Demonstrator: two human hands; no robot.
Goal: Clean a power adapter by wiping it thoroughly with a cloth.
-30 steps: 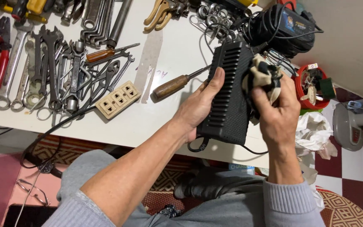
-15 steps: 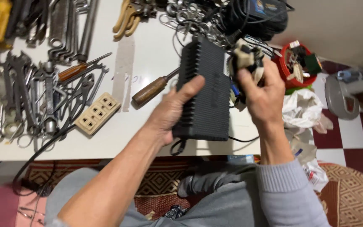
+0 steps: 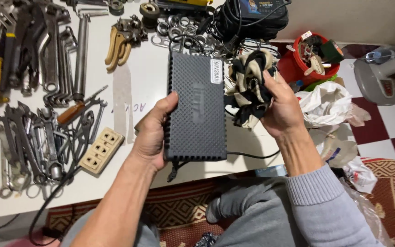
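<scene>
Above a white workbench (image 3: 142, 91), the left hand (image 3: 154, 132) wraps its fingers round a black ribbed power adapter (image 3: 196, 107), now turned flatter to the camera than before; the right hand (image 3: 285, 110) clenches a black-and-cream rag (image 3: 248, 87). Wrenches (image 3: 33, 137), a beige socket strip (image 3: 100, 150) and a red tub (image 3: 314, 61) surround them.

Your left hand (image 3: 154, 135) grips the left edge of a black ribbed power brick (image 3: 197, 107), thumb on its face, holding it above the white table (image 3: 138, 82). Your right hand (image 3: 284, 107) clutches a crumpled black-and-cream rag (image 3: 250, 87) against the brick's right side. Left of your left hand lie a beige socket strip (image 3: 101, 150) and wrenches (image 3: 28, 142). Beyond your right hand stands what looks like a red tub (image 3: 298, 68).
</scene>
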